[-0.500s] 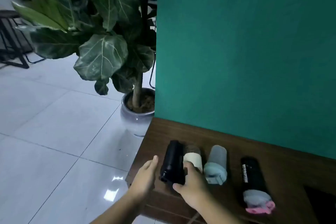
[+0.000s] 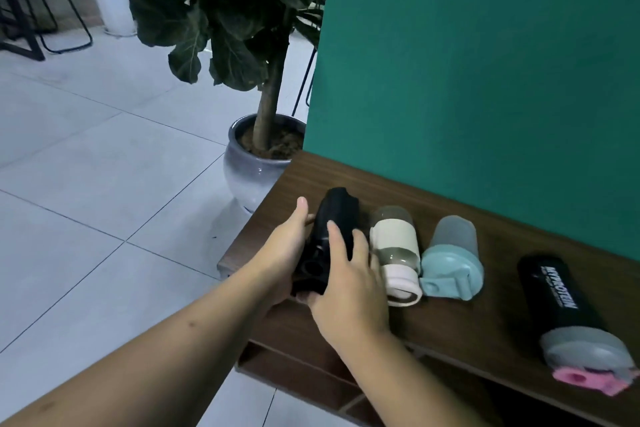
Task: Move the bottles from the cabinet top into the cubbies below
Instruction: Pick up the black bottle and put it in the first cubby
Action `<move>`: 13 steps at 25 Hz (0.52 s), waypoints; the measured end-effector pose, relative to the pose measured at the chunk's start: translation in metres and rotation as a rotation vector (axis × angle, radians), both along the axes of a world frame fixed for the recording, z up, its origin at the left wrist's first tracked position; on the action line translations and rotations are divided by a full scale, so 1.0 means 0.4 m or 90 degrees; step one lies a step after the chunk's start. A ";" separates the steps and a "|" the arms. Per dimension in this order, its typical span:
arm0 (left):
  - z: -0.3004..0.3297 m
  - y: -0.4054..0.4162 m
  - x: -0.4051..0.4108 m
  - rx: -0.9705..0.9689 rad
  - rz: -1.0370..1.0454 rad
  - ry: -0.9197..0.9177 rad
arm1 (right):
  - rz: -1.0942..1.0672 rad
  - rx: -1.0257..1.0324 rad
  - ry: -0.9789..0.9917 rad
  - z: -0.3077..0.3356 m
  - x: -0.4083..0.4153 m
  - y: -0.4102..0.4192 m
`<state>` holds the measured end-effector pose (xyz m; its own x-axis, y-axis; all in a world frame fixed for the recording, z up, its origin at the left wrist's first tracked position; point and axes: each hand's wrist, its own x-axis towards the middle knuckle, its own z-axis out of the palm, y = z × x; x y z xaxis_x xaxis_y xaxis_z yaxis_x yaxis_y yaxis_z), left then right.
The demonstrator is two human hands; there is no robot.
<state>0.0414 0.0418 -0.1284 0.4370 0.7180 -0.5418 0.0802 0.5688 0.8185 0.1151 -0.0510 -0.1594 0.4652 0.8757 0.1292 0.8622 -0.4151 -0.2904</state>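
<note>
Four bottles lie on their sides in a row on the dark wooden cabinet top [image 2: 450,315]: a black bottle [image 2: 334,229] leftmost, a cream-banded bottle [image 2: 393,246], a teal-lidded shaker [image 2: 452,260], and a black shaker [image 2: 561,302] with grey-pink lid, well apart.

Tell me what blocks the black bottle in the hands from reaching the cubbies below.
Nothing visible. Both the left hand and right hand grip the black bottle at the cabinet top's front-left edge; the cubby openings below look unobstructed, though only partly visible.
</note>
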 end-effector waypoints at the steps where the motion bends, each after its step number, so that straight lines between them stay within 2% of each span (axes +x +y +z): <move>1: 0.004 -0.012 -0.019 0.006 0.025 -0.012 | 0.008 0.022 -0.028 0.006 -0.008 -0.008; 5: 0.009 -0.116 -0.123 0.043 0.119 -0.101 | 0.045 0.154 -0.128 0.045 -0.063 -0.080; 8: -0.002 -0.242 -0.219 0.080 0.144 -0.154 | 0.074 0.227 -0.109 0.099 -0.131 -0.205; 11: -0.086 -0.363 -0.309 0.042 0.153 -0.198 | 0.106 0.187 -0.021 0.121 -0.220 -0.366; 13: -0.165 -0.431 -0.343 -0.043 0.122 -0.244 | 0.117 0.128 0.041 0.086 -0.265 -0.446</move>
<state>-0.0957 -0.1308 -0.1943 0.4778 0.7739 -0.4156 -0.3345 0.5977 0.7286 0.0093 -0.2295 -0.1251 0.3134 0.9061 0.2842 0.8947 -0.1814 -0.4081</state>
